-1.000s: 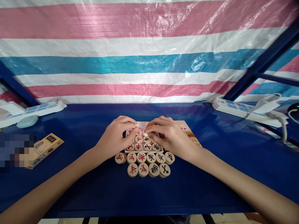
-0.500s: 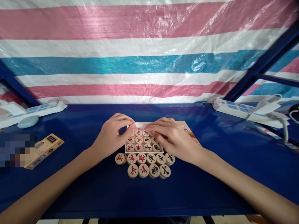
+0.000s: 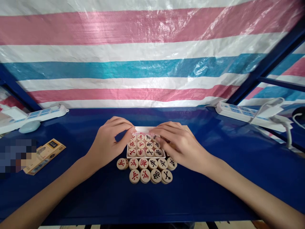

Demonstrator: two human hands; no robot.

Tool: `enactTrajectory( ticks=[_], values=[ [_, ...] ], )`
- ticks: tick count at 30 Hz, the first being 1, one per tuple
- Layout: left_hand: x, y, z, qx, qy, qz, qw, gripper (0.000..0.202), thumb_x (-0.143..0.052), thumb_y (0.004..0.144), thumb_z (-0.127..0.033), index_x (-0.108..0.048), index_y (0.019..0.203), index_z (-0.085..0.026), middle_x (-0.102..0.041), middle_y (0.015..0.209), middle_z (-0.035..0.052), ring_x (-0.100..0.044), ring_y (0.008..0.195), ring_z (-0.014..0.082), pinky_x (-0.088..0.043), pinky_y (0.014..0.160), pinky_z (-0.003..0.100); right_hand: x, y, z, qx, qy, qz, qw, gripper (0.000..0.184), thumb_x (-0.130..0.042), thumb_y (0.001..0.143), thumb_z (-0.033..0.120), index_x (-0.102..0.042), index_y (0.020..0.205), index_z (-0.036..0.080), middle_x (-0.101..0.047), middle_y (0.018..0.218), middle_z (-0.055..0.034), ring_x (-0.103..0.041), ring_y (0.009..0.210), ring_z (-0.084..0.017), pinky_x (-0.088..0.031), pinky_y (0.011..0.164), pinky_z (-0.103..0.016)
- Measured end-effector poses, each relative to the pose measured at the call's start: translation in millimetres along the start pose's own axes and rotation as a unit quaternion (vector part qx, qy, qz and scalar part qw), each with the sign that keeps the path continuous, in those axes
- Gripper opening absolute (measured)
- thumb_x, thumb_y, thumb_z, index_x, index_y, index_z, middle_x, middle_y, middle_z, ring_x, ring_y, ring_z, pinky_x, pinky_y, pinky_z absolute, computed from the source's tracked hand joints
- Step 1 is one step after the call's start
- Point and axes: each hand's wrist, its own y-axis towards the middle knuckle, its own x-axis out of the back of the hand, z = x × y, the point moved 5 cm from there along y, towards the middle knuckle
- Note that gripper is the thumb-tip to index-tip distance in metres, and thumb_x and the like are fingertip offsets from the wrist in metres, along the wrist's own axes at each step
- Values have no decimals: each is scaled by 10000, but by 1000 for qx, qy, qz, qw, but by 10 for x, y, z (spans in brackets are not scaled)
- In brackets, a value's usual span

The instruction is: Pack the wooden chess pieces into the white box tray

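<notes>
A shallow white box (image 3: 145, 157) holds rows of round xiangqi pieces (image 3: 141, 144) marked in red and black characters. Clear plastic film (image 3: 144, 133) with pink print lies across its far end. My left hand (image 3: 114, 135) is at the box's far left corner, thumb and fingers pinched together on what looks like the film's edge. My right hand (image 3: 177, 140) reaches over the right side, fingers bent and closed near the film's other end; its fingertips are partly hidden. Two rows of stacked pieces (image 3: 145, 175) stand on the blue table in front of the box.
A printed carton (image 3: 187, 128) lies partly behind my right hand. On the left are a tan printed box (image 3: 46, 156), a pale mouse-shaped object (image 3: 30, 127) and a power strip (image 3: 45, 114). Another power strip (image 3: 240, 113) with cables sits at right. A striped sheet (image 3: 152, 70) hangs behind.
The view has tilted slightly. My hands have shifted a little apart at the box's far end, uncovering more of the far row of pieces. A strip of pink-printed film now shows more clearly between them.
</notes>
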Motion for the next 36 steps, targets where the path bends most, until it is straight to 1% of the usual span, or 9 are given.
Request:
enactTrajectory(
  ticks=[3,7,10,14,18,21,24,29,36],
  values=[
    [240,-90,-220,-17,23,-28,999,140,-565,932,-169,-696,937,-221,-699,966,-8,-628,957,153,-488,885,321,149,-165,173,18,5,-48,999,317,-509,952,187,-590,1255,228,-647,1210,-37,-526,1197,-220,-403,1030,-422],
    [438,-501,-500,-1,43,-58,997,176,-574,905,-118,-686,975,-234,-687,960,-16,-608,979,140,-472,867,276,162,-621,418,-8,6,-107,994,321,-584,892,130,-615,1198,222,-646,1151,-50,-583,1087,-204,-474,950,-374],
    [354,-888,-642,13,58,-38,998,178,-581,898,-127,-683,989,-241,-673,954,-16,-608,927,123,-465,839,251,40,-935,519,-69,-15,-127,989,250,-600,904,201,-622,1152,216,-653,1068,-57,-620,1002,-190,-541,818,-298],
    [275,-1185,-582,117,115,-94,982,168,-576,935,-196,-672,1039,-287,-657,1032,-13,-610,951,147,-438,900,300,-55,-1100,544,-144,-23,-145,979,204,-578,927,305,-630,1113,238,-649,1054,-56,-669,933,-175,-587,727,-236],
    [253,-1168,-351,203,113,-70,970,152,-561,948,-377,-648,1050,-306,-637,1125,-20,-626,988,169,-470,859,305,-42,-1089,438,-196,-22,-147,969,239,-556,940,358,-617,1149,259,-626,1147,-62,-666,1010,-193,-601,763,-243],
    [214,-1100,-265,186,111,-25,976,198,-547,939,-444,-645,1056,-319,-650,1142,-28,-662,954,179,-522,756,303,-49,-1072,347,-214,-20,-157,964,235,-549,946,371,-613,1153,282,-613,1185,-55,-650,1063,-202,-599,803,-269],
    [160,-1096,-260,163,126,-1,979,201,-533,946,-439,-641,1070,-323,-665,1140,-22,-684,931,194,-548,774,328,-127,-1063,303,-218,-27,-133,966,266,-546,951,367,-605,1205,314,-590,1239,-36,-644,1084,-193,-598,814,-275],
    [90,-1127,-271,178,121,21,976,217,-527,951,-440,-618,1109,-323,-674,1148,-19,-692,950,206,-578,805,341,-191,-1066,293,-209,-50,-116,970,286,-548,953,384,-603,1227,324,-589,1248,-31,-642,1084,-199,-592,839,-319],
    [43,-1093,-272,169,111,23,979,201,-536,951,-421,-601,1112,-320,-691,1133,-28,-679,995,202,-589,736,303,-166,-1059,303,-191,-50,-135,971,242,-560,954,383,-613,1169,286,-624,1205,-44,-645,1074,-204,-578,877,-336]
  ],
)
